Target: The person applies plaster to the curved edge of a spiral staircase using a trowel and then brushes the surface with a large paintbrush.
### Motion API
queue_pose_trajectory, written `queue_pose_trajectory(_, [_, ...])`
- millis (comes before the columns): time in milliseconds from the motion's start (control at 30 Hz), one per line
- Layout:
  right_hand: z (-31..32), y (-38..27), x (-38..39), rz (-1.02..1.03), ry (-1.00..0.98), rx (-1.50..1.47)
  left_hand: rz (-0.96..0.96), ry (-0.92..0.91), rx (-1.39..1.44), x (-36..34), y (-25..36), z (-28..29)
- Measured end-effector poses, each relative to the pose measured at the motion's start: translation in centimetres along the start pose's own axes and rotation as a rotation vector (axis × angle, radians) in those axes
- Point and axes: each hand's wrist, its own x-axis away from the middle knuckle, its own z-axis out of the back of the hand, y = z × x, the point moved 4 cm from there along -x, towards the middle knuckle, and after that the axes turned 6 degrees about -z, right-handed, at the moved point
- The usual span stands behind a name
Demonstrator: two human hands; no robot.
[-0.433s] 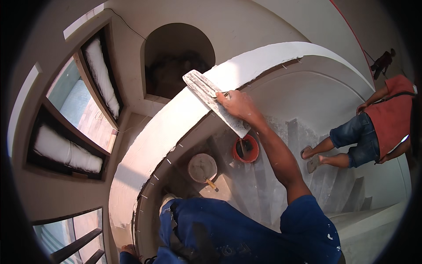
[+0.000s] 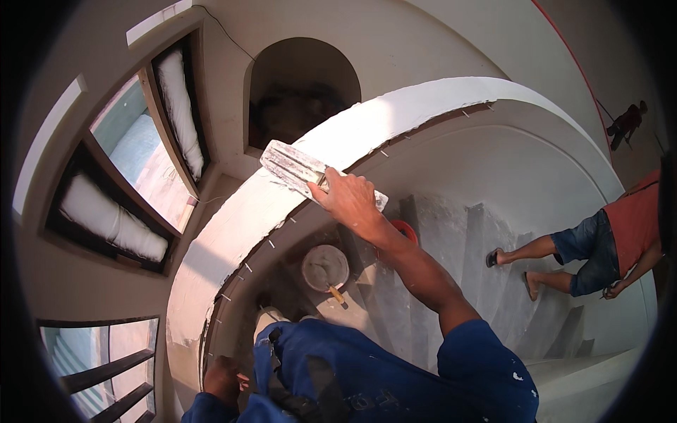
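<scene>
My right hand (image 2: 349,201) is closed around the handle of a long, plaster-smeared plastering trowel (image 2: 290,161). The blade lies across the white, curved top of a low stair wall (image 2: 243,215), its near end jutting past the ragged inner edge. My left hand (image 2: 223,381) is at the lower left beside that wall's near end, fingers loosely bent and a little apart, with nothing visible in it. Below the wall, on the steps, is a round bucket (image 2: 306,277) of grey mix with a yellow-handled tool (image 2: 337,295) at its rim. My right forearm partly hides a red bucket (image 2: 405,227).
Grey winding steps (image 2: 441,247) curve down to the right. A person in a red top and denim shorts (image 2: 591,254) stands on them; another person (image 2: 627,125) is farther off. Small white pegs (image 2: 271,244) stick out along the wall's inner edge. Beyond it are an arched niche (image 2: 303,70) and framed windows (image 2: 130,155).
My right hand has drawn the trowel left and nearer along the wall top, turning it flatter. My left hand has lifted off the wall edge. The person in red has shifted to the right.
</scene>
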Motion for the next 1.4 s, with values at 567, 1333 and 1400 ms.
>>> queue_pose_trajectory(567, [17.3, 20.7, -9.3, -0.467, 0.363, 0.349, 0.746, 0.745, 0.169, -14.5, -17.8, -7.2])
queue_pose_trajectory(1333, [9.7, 15.1, -12.6, -0.560, -0.142, -0.307, 0.551, 0.549, 0.000, -16.1, -19.2, -1.9])
queue_pose_trajectory(1400, [8.1, 12.4, -10.2, -0.553, -0.228, -0.247, 0.520, 0.520, -0.040, -17.1, -18.8, -1.6])
